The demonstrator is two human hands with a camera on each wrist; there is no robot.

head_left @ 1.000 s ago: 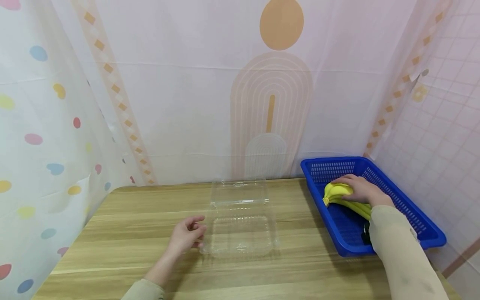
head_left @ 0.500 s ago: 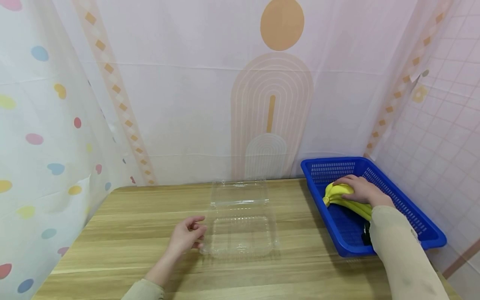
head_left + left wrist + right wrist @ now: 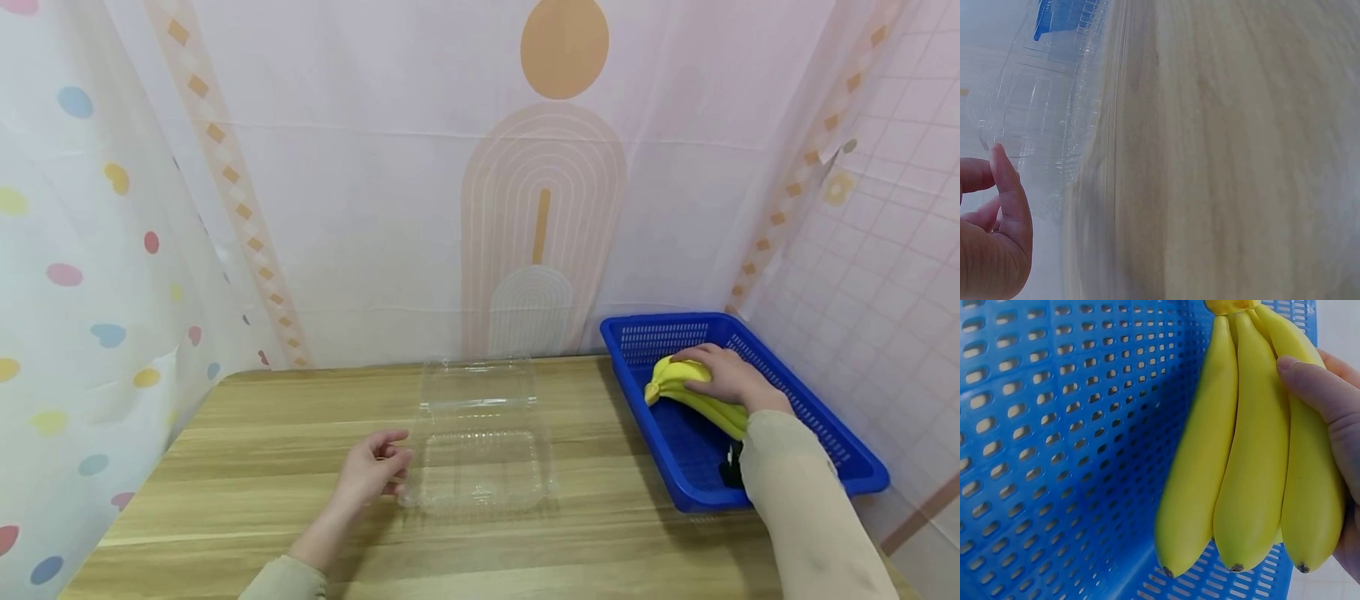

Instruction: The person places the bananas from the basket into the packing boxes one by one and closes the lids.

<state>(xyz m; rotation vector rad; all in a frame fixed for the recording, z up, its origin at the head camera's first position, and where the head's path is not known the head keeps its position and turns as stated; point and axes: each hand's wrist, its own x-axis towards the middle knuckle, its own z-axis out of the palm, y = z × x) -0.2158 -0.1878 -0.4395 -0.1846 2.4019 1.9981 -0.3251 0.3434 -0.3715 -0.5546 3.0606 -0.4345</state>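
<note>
My right hand (image 3: 723,373) grips a bunch of bananas (image 3: 705,402) inside the blue plastic basket (image 3: 660,446). In the right wrist view, the thumb lies across one banana (image 3: 1250,462) of the bunch, and their stem end points up. A clear plastic clamshell container (image 3: 483,471) stands on the table with its lid folded back. Beside its left edge is my left hand (image 3: 371,471), fingers loosely bent. In the left wrist view, the thumb tip is at the container's rim (image 3: 997,119); whether it touches cannot be told.
A small black item (image 3: 731,467) lies in the basket, partly hidden by the right sleeve. The wooden table (image 3: 262,467) meets patterned curtains (image 3: 360,250) at the back and sides.
The bananas and my right hand have risen slightly within the basket. My left hand and the container stay in place.
</note>
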